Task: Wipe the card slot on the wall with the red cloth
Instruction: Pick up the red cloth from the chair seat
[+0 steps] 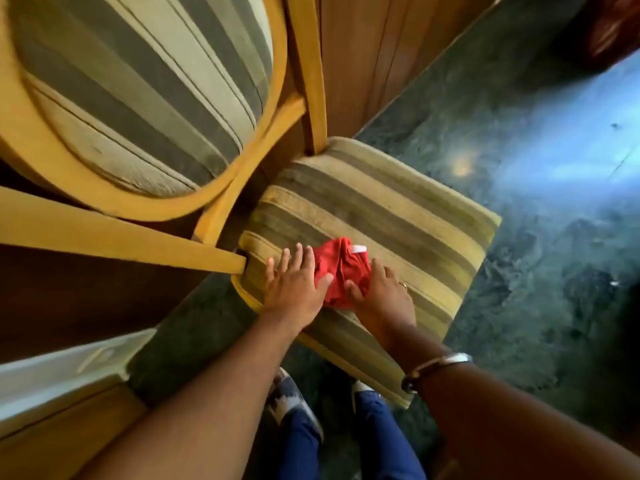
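- A white ledge [59,368] sits at the lower left, above a band of wood.
- The oval striped back [138,95] of a chair fills the upper left, ringed by a yellow wooden frame [242,178]; one frame bar meets the left edge of the seat.
- Brown wood panelling [349,53] stands behind the chair.
- The striped seat cushion [381,202], in olive and yellow bands, carries the task's thing.
- The left hand [294,282] lies flat near the seat's left edge, fingers spread and straight; its grip is released, the thumb touching the left side of the cloth.
- The red cloth [337,270] lies crumpled on the seat, near the front-left corner, between the two hands. A small white tag [359,249] shows at its far edge.
- The right hand [384,292] rests just right of the cloth, fingers curled into its right side and thumb pressed on its near part; the grip is closing on the fabric, though the cloth is not lifted from the seat. A ring [403,286] shows on one finger.
- A bracelet [436,367] circles the right wrist.
- Below the front edge of the seat, two legs in blue trousers [384,441] and shoes [291,396] stand on the floor.
- The dark green mottled floor [519,237] spreads to the right, with a pale blue glare near the right edge.
- The card slot cannot be seen here.
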The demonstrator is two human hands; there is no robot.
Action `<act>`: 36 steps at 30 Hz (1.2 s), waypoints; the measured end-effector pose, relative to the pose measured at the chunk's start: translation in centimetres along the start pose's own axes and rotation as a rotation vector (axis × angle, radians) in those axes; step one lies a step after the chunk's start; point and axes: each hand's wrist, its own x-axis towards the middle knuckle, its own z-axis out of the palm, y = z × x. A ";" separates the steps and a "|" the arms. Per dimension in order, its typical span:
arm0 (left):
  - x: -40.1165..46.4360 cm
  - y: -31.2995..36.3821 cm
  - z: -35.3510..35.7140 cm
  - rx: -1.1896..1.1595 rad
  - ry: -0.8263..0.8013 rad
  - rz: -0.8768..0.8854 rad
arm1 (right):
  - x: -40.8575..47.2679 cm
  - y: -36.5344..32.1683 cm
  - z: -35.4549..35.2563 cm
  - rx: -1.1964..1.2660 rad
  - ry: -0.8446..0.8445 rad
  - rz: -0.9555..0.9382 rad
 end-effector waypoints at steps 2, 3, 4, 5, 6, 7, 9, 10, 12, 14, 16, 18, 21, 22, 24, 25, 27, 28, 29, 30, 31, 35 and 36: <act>1.4 -0.6 1.5 -0.018 0.046 -0.034 | 1.7 -0.3 1.9 0.097 0.026 0.047; 1.8 -0.7 2.0 -0.016 0.066 -0.032 | 2.3 -0.5 2.4 0.132 0.040 0.073; 2.1 -0.5 2.3 -0.044 0.092 -0.023 | 2.9 -0.5 2.9 0.167 0.047 0.116; 2.3 -0.3 2.8 -0.088 0.123 -0.016 | 3.4 -0.5 3.4 0.207 0.064 0.138; 2.3 -0.1 3.4 -0.154 0.149 -0.022 | 3.7 -0.6 3.9 0.244 0.070 0.148; 2.4 0.2 3.5 -0.250 0.181 -0.038 | 4.0 -0.5 4.2 0.290 0.091 0.149; 2.2 1.0 3.2 -0.492 0.240 -0.079 | 4.4 -0.7 4.1 0.343 0.122 0.156; 1.9 1.5 2.9 -0.612 0.257 -0.106 | 4.3 -0.7 3.8 0.362 0.124 0.159; 0.8 2.5 1.3 -0.774 0.251 -0.160 | 3.5 -1.1 2.5 0.408 0.097 0.174; -0.2 3.2 -1.2 -0.897 0.230 -0.203 | 2.2 -1.9 0.0 0.446 0.085 0.176; -1.5 4.0 -4.9 -0.993 0.218 -0.223 | 0.6 -3.3 -3.4 0.500 0.103 0.130; -2.8 4.8 -9.6 -1.073 0.225 -0.207 | -1.3 -5.4 -7.7 0.558 0.122 0.071; -5.4 6.5 -18.0 -1.096 0.311 -0.093 | -3.8 -9.4 -15.0 0.606 0.196 -0.044; -6.6 6.9 -20.8 -1.092 0.360 -0.041 | -4.6 -10.8 -17.4 0.608 0.230 -0.093; -9.4 7.6 -27.2 -1.069 0.470 0.058 | -6.4 -14.3 -22.6 0.597 0.311 -0.219; -10.6 7.9 -30.0 -1.068 0.518 0.092 | -7.2 -15.9 -24.9 0.598 0.341 -0.281; -13.8 8.0 -35.9 -1.081 0.650 0.145 | -9.4 -19.7 -29.3 0.644 0.343 -0.437; -15.4 7.9 -38.6 -1.078 0.719 0.165 | -10.5 -21.7 -31.2 0.677 0.333 -0.515; -17.1 7.7 -41.1 -1.071 0.781 0.190 | -11.8 -23.7 -32.8 0.709 0.325 -0.592; -18.7 7.4 -43.3 -1.065 0.836 0.216 | -12.8 -25.5 -34.1 0.739 0.324 -0.668; -20.9 6.9 -45.7 -1.053 0.908 0.241 | -14.3 -27.8 -35.5 0.761 0.321 -0.755; -28.8 3.7 -51.8 -0.981 1.154 0.239 | -19.5 -36.0 -38.0 0.782 0.288 -0.984; -31.1 2.4 -53.0 -0.963 1.222 0.232 | -21.1 -38.3 -38.1 0.784 0.270 -1.045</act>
